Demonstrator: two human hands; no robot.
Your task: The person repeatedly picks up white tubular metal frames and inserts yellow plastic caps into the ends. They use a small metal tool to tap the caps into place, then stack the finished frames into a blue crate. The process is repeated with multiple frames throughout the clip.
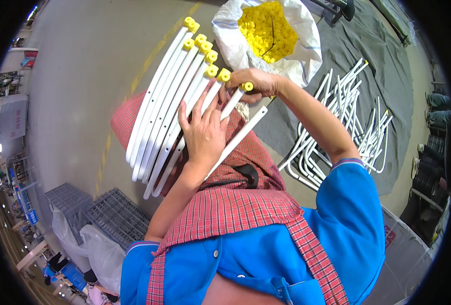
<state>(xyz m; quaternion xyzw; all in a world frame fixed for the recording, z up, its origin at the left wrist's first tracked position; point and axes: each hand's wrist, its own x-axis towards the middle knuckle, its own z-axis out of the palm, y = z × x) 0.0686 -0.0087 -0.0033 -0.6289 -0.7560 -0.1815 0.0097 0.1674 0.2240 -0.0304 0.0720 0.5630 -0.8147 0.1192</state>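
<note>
Several white metal tubes (160, 110) lie side by side across my lap, on a red checked apron (225, 213). Most of their far ends carry yellow plastic caps (211, 71). My left hand (206, 133) lies over the tubes with its fingers spread, holding those on the right side. My right hand (254, 84) is curled at the capped ends, its fingertips against one yellow cap (224, 75); part of its grip is hidden behind a capped tube (233, 101). To the right, one white tube (244, 133) has a bare end with a small hole.
A white woven sack (225, 36) of loose yellow caps (271, 30) stands ahead. Bent white tubes (343, 114) are heaped on a dark grey cloth (385, 95) at right. Grey plastic crates (117, 215) and clear plastic bags (101, 248) lie at lower left.
</note>
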